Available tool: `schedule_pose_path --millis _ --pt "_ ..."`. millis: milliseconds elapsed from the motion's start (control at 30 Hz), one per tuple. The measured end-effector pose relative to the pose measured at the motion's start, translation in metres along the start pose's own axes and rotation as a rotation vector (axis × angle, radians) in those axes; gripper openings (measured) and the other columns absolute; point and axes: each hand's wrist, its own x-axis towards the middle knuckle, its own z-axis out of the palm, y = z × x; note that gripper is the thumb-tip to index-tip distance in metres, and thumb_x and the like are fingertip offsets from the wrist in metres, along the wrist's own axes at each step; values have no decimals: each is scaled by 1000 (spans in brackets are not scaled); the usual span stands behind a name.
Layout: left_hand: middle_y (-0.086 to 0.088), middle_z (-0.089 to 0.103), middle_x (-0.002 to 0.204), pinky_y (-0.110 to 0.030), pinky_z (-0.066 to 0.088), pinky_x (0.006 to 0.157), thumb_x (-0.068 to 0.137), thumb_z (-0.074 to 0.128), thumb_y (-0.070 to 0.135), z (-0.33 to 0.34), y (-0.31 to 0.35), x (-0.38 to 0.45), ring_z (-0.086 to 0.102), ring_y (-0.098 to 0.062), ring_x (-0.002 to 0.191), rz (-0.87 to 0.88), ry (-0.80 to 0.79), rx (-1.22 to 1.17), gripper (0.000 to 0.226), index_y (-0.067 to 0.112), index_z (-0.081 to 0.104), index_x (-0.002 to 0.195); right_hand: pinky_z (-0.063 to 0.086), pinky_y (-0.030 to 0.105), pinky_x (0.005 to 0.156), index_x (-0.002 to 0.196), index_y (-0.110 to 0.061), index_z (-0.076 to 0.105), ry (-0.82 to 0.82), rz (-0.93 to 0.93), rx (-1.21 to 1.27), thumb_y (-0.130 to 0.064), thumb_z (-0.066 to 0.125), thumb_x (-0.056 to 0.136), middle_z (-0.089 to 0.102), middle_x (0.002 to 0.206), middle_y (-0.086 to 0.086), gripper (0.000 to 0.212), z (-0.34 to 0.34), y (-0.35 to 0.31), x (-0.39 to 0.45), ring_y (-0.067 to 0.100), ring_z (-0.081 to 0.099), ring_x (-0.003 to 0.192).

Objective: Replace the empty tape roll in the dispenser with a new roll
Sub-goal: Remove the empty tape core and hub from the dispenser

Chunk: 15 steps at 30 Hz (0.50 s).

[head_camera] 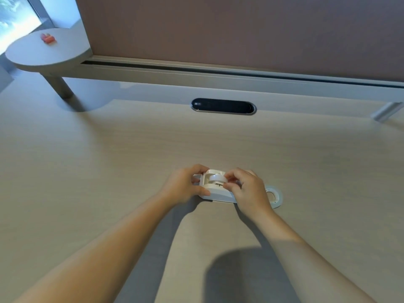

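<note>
my left hand (185, 186) gripped the near-left end of the white dispenser (215, 192) on the tabletop (109, 160). my right hand (247, 189) pinched the tape roll (217, 178) seated in the dispenser's cradle, between both hands. another roll (276, 196) lay flat just right of my right hand.

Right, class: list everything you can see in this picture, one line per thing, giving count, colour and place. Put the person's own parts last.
Desk: one, pale wood, fills the foreground.
Tape dispenser: one, white, on the desk between the hands.
Roll in dispenser: one, whitish, seated in the dispenser.
Loose roll: one, whitish, flat on the desk, right of the dispenser.
Cable slot: one, black, desk's far edge.
Round shelf: one, grey, upper left.
Small object: one, red, on the shelf.
Left hand: steadies the dispenser.
Right hand: fingers on the seated roll.
</note>
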Motion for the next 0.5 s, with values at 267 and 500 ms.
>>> schedule_pose_path --millis 267,500 --pt "-6 63 116 -38 48 92 66 73 11 -1 3 0 61 -23 99 -8 -1 58 52 18 54 114 36 14 65 75 -22 60 -41 76 202 -12 59 78 56 77 -7 10 -7 -2 2 14 49 84" --pt "-4 45 139 -30 32 103 78 62 25 -4 29 -12 41 -20 127 76 53 72 57 15 40 130 40 19 66 70 -28 54 18 147 448 -14 58 81 56 75 -7 18 -26 -15 0 8 51 74"
